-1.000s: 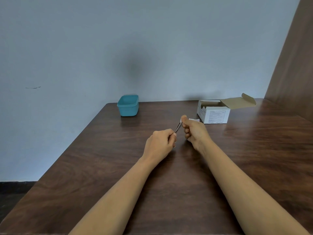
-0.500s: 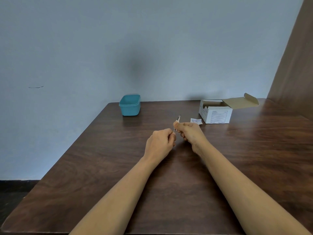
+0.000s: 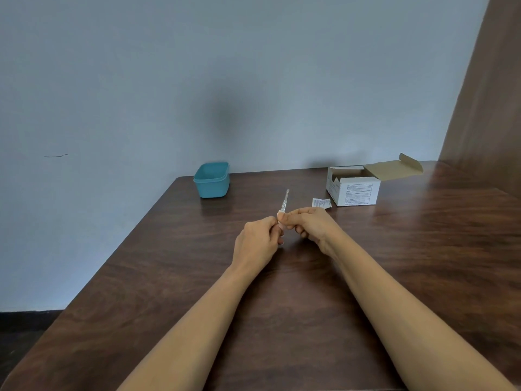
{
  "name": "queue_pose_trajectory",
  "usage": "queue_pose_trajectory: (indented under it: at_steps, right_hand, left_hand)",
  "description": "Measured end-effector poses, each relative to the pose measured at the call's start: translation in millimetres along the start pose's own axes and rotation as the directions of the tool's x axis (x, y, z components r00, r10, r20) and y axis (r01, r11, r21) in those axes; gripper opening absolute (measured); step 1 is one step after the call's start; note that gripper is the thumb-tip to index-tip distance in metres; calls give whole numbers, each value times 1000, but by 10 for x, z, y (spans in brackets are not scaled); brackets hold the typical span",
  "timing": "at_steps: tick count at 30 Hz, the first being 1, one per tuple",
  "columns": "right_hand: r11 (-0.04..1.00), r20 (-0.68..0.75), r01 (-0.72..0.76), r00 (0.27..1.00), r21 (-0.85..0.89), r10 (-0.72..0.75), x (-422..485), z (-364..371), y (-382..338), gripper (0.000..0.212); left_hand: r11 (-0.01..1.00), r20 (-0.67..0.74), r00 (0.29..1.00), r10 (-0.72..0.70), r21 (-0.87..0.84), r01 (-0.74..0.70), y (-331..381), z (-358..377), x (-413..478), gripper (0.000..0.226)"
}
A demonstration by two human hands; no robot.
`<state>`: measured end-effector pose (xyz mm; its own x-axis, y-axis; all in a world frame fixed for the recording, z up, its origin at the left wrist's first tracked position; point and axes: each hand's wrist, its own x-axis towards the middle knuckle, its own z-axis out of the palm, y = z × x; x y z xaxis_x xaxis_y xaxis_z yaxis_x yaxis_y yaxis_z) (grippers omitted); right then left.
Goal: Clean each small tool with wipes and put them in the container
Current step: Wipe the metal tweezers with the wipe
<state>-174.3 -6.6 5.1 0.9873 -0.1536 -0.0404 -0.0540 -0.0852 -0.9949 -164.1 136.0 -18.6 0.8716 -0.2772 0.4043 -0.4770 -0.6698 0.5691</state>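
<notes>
A thin metal tool (image 3: 285, 200) sticks up and away from between my two hands over the middle of the table. My left hand (image 3: 258, 244) grips its near end in closed fingers. My right hand (image 3: 308, 227) pinches a small white wipe (image 3: 280, 213) around the tool's lower part, right next to my left fingers. The teal container (image 3: 212, 180) stands open at the table's far left corner, well beyond the hands.
An open white cardboard box (image 3: 355, 186) with its flap raised sits at the far right. A torn wipe packet (image 3: 320, 203) lies beside it on the dark wooden table (image 3: 423, 249). A wall runs along the back and a wooden panel stands at the right.
My right hand with the wipe has slid down the tool toward my left hand, so much more of the metal shaft now shows above the fingers.
</notes>
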Motion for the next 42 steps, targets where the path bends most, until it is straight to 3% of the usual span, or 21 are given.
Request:
queue_pose_trajectory:
  at_steps: [7,13,18,25,32,42]
  right_hand:
    - [983,-161,109,983,147,-85,-37,112,12,21]
    - [911,-269,81,963,404,34,38,3,-26,21]
    - [811,-215,20,968,584,131,100,-99,-11,16]
    - [895,-78,-74,990,439,120,103,-61,-1,8]
    - [923,36,-111,994,369,105,115,-73,20,3]
    - [924,97,-105,993,367,74,130,-85,32,5]
  left_hand:
    - [997,-34,998,44,-65,-46,22,-2,23,21]
    - [997,15,997,75,-37,-75,72,6,0,22]
    - [965,-34,999,-23,-260,14,80,-21,30,26]
    - [842,23,993,-117,-528,111,112,-81,49,25]
    - [815,99,994,-51,-570,98,146,-83,23,27]
    - [807,122,990,-75,-576,132,163,-92,23,28]
